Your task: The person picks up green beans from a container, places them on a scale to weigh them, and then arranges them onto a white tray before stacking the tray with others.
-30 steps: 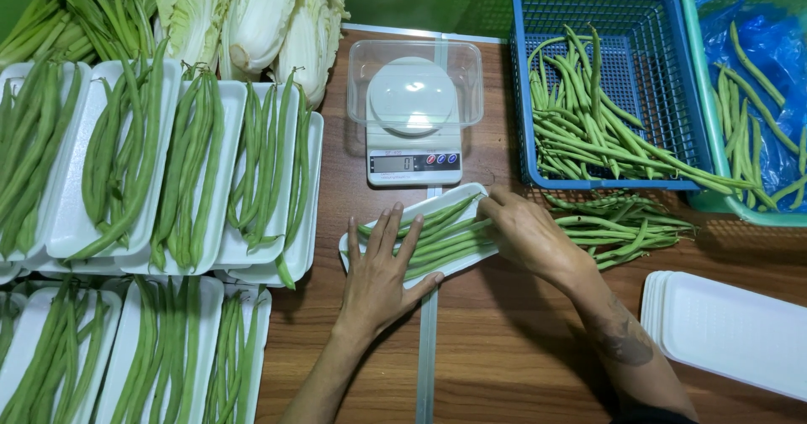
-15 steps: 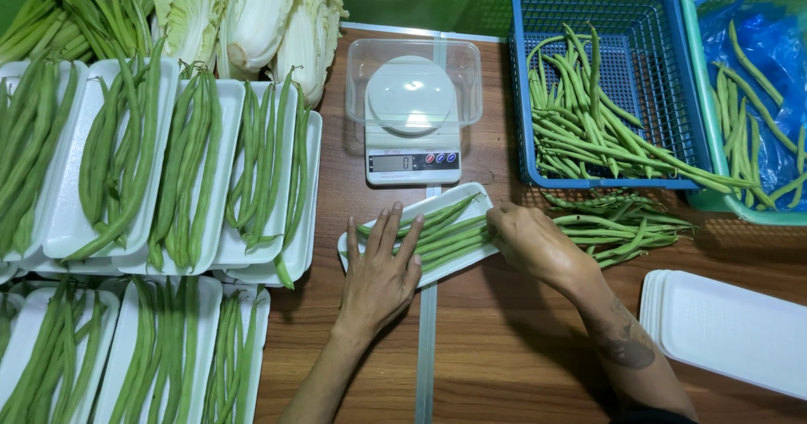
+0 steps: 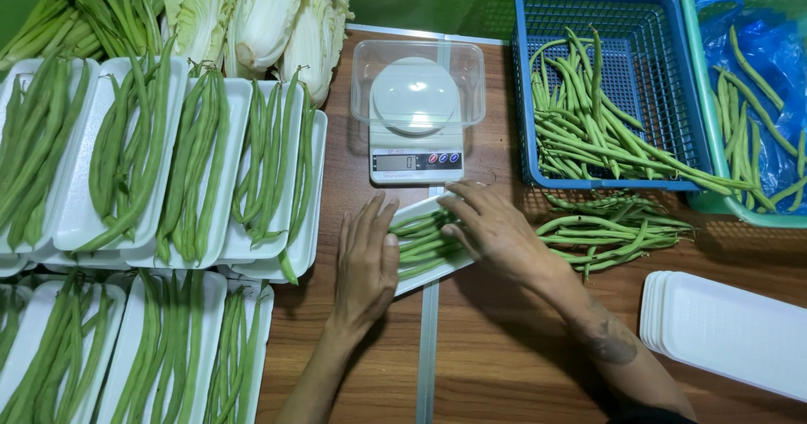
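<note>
Below the kitchen scale [image 3: 415, 121], at the middle of the wooden counter [image 3: 504, 365], lies a white foam tray [image 3: 420, 279] filled with green beans [image 3: 423, 243]. From the head camera, the only view, both hands sit on that tray. The left hand [image 3: 366, 264] lies flat, fingers together, against the tray's left end and the bean tips. The right hand [image 3: 492, 226] covers the right end, fingers spread and curled over the beans; whether it pinches any or only presses them is hard to tell, since the palm hides the contact.

The tray is probably very light and flimsy, likely to bend or crack if lifted by one corner, so a hold at both short ends or from beneath would suit it. The beans look firm yet snappable, smooth, and apt to roll off the low rim.

Left of the hands stand rows of filled trays [image 3: 202, 163], with cabbages [image 3: 261, 16] behind them. To the right are a blue basket [image 3: 647, 21] of beans, a loose bean pile [image 3: 614, 231], a teal basket [image 3: 698, 71] and a stack of empty trays [image 3: 731, 331].
</note>
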